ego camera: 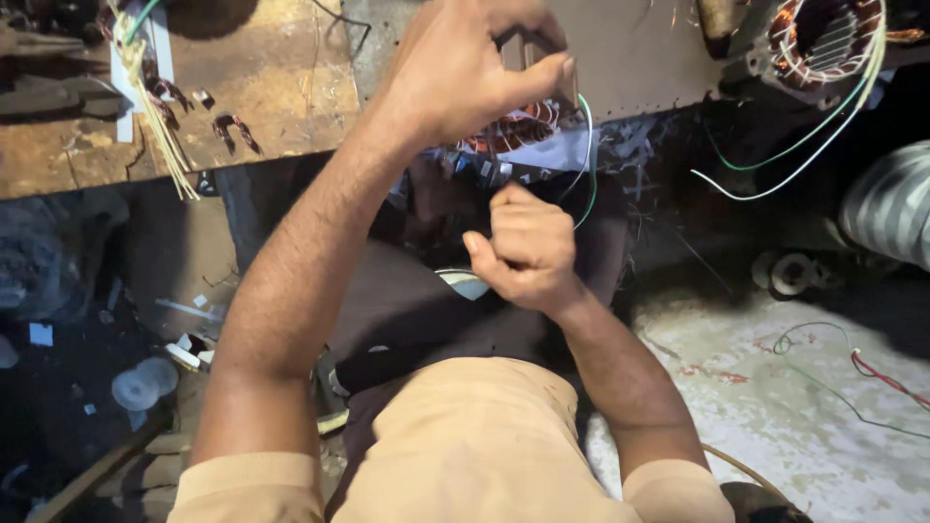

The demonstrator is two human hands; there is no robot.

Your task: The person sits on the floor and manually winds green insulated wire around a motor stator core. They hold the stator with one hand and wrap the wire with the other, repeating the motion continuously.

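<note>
Your left hand (465,73) pinches the thin, springy green wire (591,145) at twelve o'clock; your right hand (528,247), fisted, grips lower, beside the copper-wound stator (509,131)

Thin green wire (590,155), curved, seemingly pinched.

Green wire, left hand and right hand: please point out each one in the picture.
green wire (592,160), head view, on its curved middle part.
left hand (463,73), head view, on its back.
right hand (528,247), head view, on the closed fist.

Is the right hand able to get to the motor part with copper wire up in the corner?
Probably yes. The right hand is pinching a thin wire, but nothing blocks the way across to the copper-wound motor part on the bench edge; it looks a stretch, though.
</note>
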